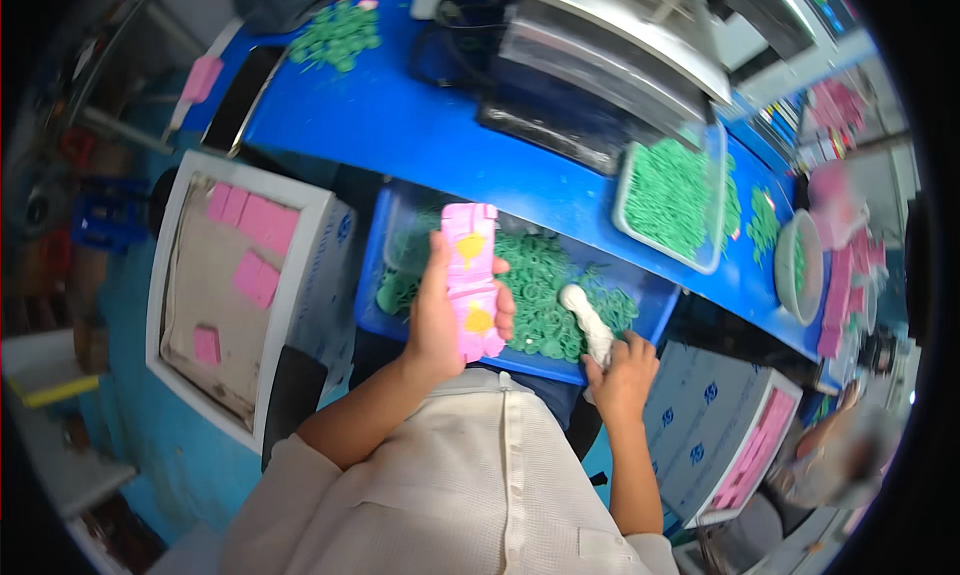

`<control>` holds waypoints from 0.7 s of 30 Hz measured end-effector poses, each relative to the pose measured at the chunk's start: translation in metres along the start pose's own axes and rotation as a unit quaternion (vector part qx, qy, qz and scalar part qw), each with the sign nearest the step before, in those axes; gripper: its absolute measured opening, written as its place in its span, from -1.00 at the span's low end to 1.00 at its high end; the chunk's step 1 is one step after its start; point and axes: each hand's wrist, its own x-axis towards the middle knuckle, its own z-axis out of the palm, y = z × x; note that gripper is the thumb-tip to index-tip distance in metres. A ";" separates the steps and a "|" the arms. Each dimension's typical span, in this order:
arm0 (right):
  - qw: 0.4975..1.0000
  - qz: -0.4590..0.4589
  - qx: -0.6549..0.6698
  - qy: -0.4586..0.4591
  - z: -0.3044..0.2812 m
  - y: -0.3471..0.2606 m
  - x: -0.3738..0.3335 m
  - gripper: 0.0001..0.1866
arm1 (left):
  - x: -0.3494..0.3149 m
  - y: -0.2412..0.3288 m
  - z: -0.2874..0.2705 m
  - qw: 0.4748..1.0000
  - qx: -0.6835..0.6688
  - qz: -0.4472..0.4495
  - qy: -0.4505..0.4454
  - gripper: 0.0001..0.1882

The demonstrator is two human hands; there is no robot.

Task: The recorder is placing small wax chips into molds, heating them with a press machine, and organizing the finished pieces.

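Upright in my left hand (432, 320) is a pink block-like piece (468, 287), its fingers wrapped round both sides. The piece has a seam across its middle and two yellow patches on its face. My right hand (625, 375) is closed round the lower end of a white, lumpy, twisted bundle (592, 325) with a rounded tip; I cannot make out what it is. Both hands are over the near part of a blue bin (372, 300), which holds many loose green ring-like pieces (535, 270).
A clear tub of green pieces (668, 190) stands on the blue table (400, 140), beside a metal machine (600, 65). At left, a white-framed box (170, 305) bears pink blocks (268, 225). Another box (690, 415) stands at right, near a person (840, 450).
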 end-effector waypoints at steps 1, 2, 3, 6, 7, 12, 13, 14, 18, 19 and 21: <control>1.000 0.009 0.021 0.005 -0.007 -0.002 0.003 -0.57 | -0.004 0.004 0.002 1.000 -0.005 0.015 0.012 -0.25; 0.998 0.027 0.055 0.006 -0.022 -0.010 0.007 -0.57 | -0.004 0.006 0.001 0.999 0.011 0.030 0.023 -0.24; 0.993 0.032 0.111 0.018 -0.037 -0.018 0.011 -0.58 | -0.004 0.006 0.000 0.998 0.027 0.043 0.034 -0.23; 0.966 -0.008 0.237 0.097 -0.086 -0.046 0.016 -0.50 | -0.004 0.009 -0.002 0.996 0.035 0.071 0.048 -0.22; 0.920 -0.008 0.371 0.124 -0.088 -0.052 0.009 -0.44 | -0.003 0.007 -0.002 0.996 0.031 0.074 0.047 -0.21; 0.969 -0.189 0.149 -0.057 -0.086 -0.083 0.018 -0.40 | -0.001 0.007 0.006 0.993 0.047 0.098 0.049 -0.21; 0.970 -0.184 0.147 -0.054 -0.083 -0.082 0.020 -0.46 | -0.001 0.008 0.006 0.990 0.061 0.113 0.050 -0.21; 0.970 -0.187 0.147 -0.058 -0.087 -0.080 0.017 -0.46 | -0.002 0.008 0.004 0.990 0.058 0.114 0.054 -0.21; 0.807 -0.024 0.552 0.207 -0.093 -0.095 0.010 -0.51 | -0.003 0.011 0.003 0.996 0.042 0.079 0.027 -0.19; 0.880 -0.113 0.431 0.164 -0.090 -0.091 0.017 -0.52 | -0.003 0.011 0.004 0.996 0.044 0.077 0.027 -0.19; 0.970 -0.187 0.153 -0.036 -0.094 -0.083 0.026 -0.51 | -0.005 0.012 0.009 0.996 0.022 0.074 0.041 -0.18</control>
